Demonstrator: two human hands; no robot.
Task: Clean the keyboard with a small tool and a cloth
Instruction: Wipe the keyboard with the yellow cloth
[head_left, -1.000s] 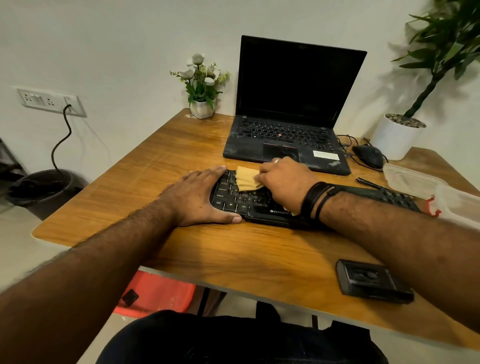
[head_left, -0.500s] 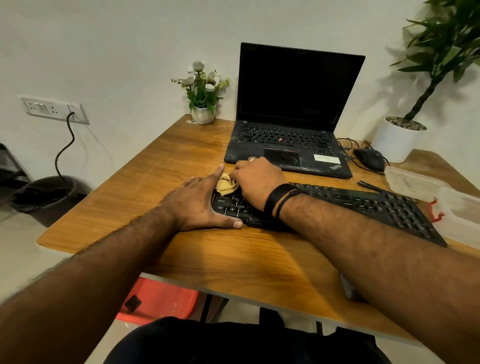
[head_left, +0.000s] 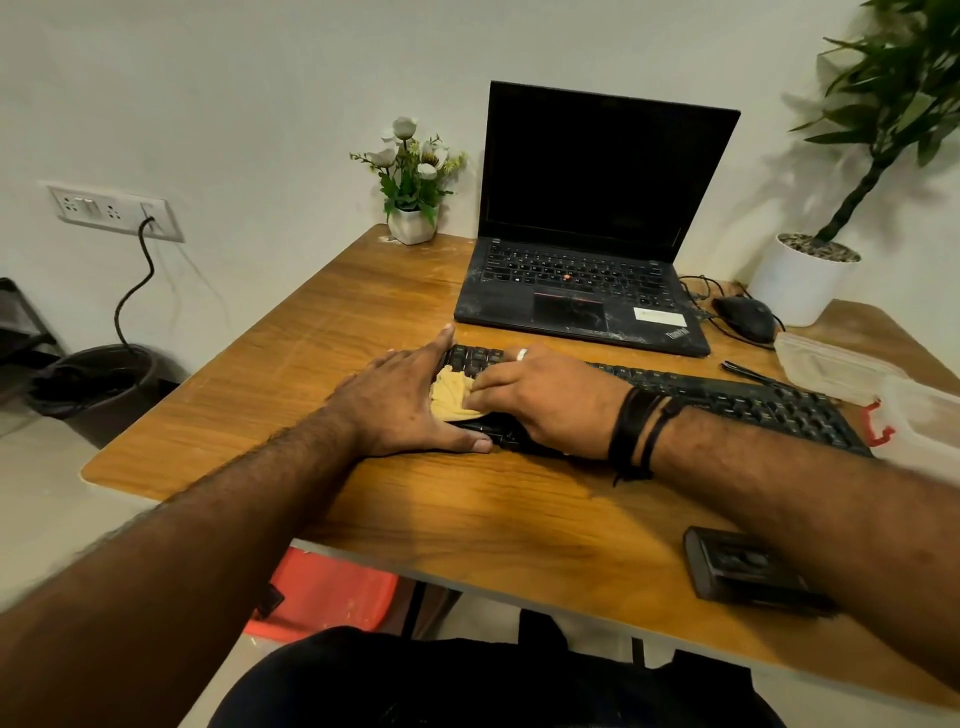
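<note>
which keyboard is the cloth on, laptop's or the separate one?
The separate black keyboard in front of the laptop; the cloth lies at its left end, laptop keys bare.

Dim, warm indoor light; soft shadows on wall, wide-angle bending at edges.

Laptop (head_left: 587, 275): open, screen dark, at the desk's (head_left: 322, 322) far side.
Flower pot (head_left: 413, 224): left of the laptop.
Mouse (head_left: 744, 318): right of the laptop.
Plastic containers (head_left: 836, 364): right edge.
Black case (head_left: 743, 569): near edge, perhaps a wallet.

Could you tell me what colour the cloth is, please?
Pale yellow-tan cloth, seen in the head view.
</note>
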